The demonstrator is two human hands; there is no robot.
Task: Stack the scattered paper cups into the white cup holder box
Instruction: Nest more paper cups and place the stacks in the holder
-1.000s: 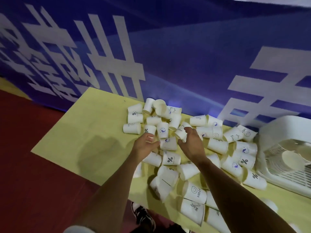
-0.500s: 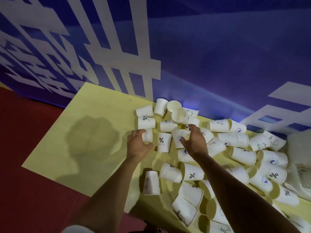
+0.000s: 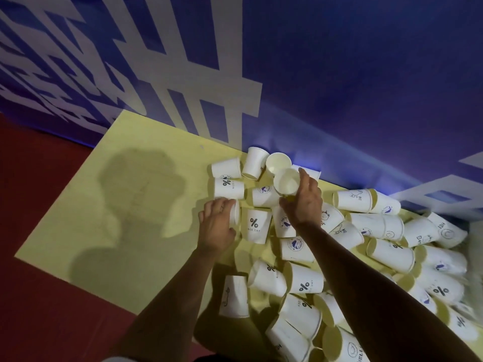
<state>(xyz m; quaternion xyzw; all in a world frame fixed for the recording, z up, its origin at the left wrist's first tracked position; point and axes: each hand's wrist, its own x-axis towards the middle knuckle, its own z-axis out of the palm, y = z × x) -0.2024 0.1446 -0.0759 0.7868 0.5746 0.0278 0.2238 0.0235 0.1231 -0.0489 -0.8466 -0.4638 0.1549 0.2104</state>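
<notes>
Since half a second back, the right grip (image 3: pixel 303 205) has closed on one paper cup (image 3: pixel 286 182) at the far side of the heap and raised it. I see its fingers and thumb curled round the cup's wall, and the open mouth faces my camera. The left grip (image 3: pixel 217 227) stays low on the table (image 3: pixel 130 205). Its fingers are bent over a second cup (image 3: pixel 234 212) that lies on its side, mostly hidden under the hand, with the thumb tucked against it.

All the other cups (image 3: pixel 389 254) lie scattered over the right part of the yellow table. They reach from the blue banner (image 3: pixel 339 74) at the back to the near edge, most tipped on their sides and touching one another. One upturned cup (image 3: pixel 234 296) stands bottom-up by the left forearm. A head-and-shoulders shadow (image 3: pixel 141 184) falls across the bare left part of the table, and a red floor (image 3: pixel 39 283) shows beyond that edge.
</notes>
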